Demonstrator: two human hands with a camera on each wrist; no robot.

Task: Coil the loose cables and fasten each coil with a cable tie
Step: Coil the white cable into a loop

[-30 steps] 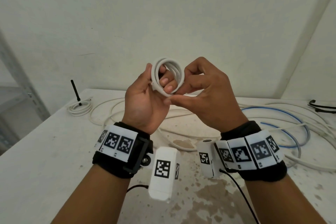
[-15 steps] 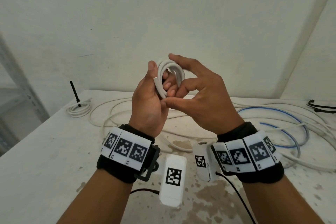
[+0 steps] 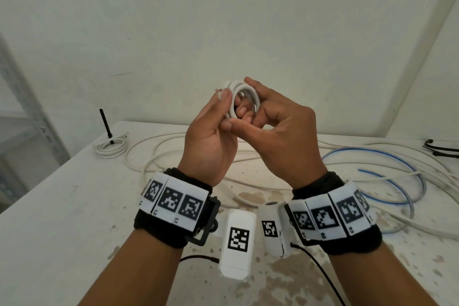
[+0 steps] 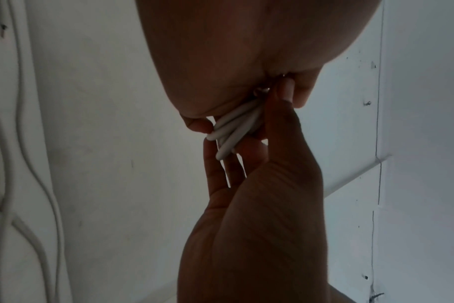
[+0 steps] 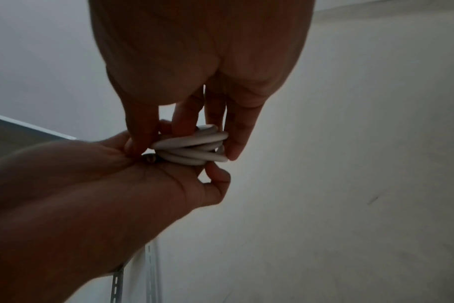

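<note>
Up above the table, both hands are holding the small white coil: the left hand is pinching its near side, the right hand is curling fingers through its loops. Loose cables are sprawling across the tabletop's far half.

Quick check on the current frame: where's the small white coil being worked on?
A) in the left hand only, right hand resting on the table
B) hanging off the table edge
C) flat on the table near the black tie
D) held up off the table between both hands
D: the small white coil is raised above the table, with the left hand and right hand both gripping it; the right wrist view shows fingers of both around its loops.
</note>
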